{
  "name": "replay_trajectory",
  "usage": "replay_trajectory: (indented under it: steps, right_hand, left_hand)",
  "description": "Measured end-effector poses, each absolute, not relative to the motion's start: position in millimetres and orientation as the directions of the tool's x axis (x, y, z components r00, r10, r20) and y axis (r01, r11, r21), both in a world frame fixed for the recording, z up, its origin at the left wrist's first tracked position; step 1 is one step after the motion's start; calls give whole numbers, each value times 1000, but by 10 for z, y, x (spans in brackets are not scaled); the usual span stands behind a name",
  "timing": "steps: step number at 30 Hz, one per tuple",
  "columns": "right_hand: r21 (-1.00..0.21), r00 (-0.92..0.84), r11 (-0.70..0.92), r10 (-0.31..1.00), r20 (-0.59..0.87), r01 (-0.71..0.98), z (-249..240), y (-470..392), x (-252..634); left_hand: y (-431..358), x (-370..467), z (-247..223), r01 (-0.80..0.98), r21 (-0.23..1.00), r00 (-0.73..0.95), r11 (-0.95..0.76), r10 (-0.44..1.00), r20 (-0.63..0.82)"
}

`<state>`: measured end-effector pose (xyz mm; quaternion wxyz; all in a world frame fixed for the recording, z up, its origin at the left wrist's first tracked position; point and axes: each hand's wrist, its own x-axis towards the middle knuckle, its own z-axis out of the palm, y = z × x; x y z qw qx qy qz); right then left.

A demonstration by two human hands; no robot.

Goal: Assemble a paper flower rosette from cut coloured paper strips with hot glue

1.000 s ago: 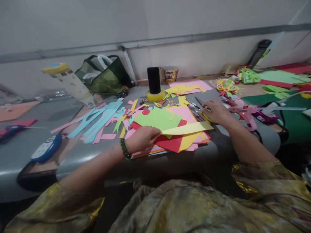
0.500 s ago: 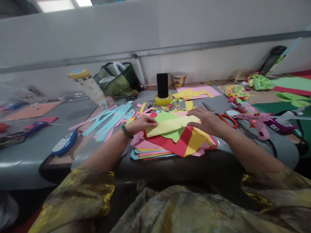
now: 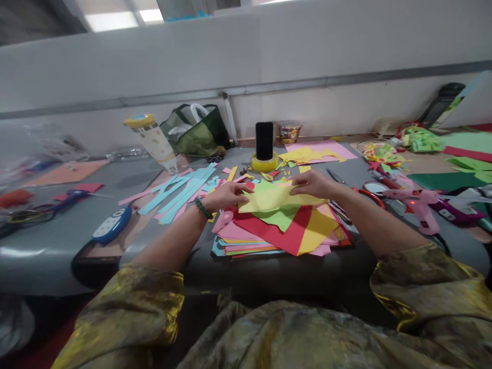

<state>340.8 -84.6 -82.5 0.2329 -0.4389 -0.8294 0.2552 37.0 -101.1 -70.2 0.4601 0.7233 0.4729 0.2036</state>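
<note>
Both hands are on it now: the pale yellow paper strip point(image 3: 265, 201) lies crosswise in front of the person, its long axis running left to right from one grip to the other, over the stack of coloured paper point(image 3: 249, 245). The left hand point(image 3: 229, 196) has the near-closed pinch, thumb and fingertips together at the strip's left end. Over on the other side, the right hand point(image 3: 313, 185) has its thumb on the strip and its fingers by the far edge, a looser hold but a hold, and not at the tip: a tail of yellow runs on rightward past the thumb, below the palm. So neither hand is nearer; the strip spans the gap, bowing slightly, with a green sheet point(image 3: 283, 219) and a red sheet point(image 3: 265, 226) showing below. And out right, beside the right forearm, red-handled scissors point(image 3: 372, 197) lie on the table point(image 3: 154, 245), partly hidden.
</note>
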Motion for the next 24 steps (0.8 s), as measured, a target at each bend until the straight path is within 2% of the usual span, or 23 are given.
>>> replay_trajectory:
  steps: [5,8,13,18,20,24]
  right_hand:
    - [-593,-469,512,849,242,621,-793,-782,3471]
    - [-559,-432,533,845,315,635,-734,-791,3530]
    - [-538,-308,527,840,446,658,-544,-897,3636]
    - [-532,-385,542,839,384,650,-360,-1018,3623]
    - [-547,-453,553,832,320,629,-327,-1039,3598]
    - [-582,-591,567,787,175,583,-358,-1054,3588]
  left_hand:
    - [-855,332,-770,531,838,388,-126,915,-108]
    - [-786,314,-812,584,796,313,-162,949,-36]
    - [-838,398,-775,682,665,222,-304,953,208]
    - [-1009,641,-594,701,459,297,-545,809,507]
    - [-1061,708,-529,613,527,297,-589,790,537]
    - [-1154,723,-490,373,832,244,-412,908,340]
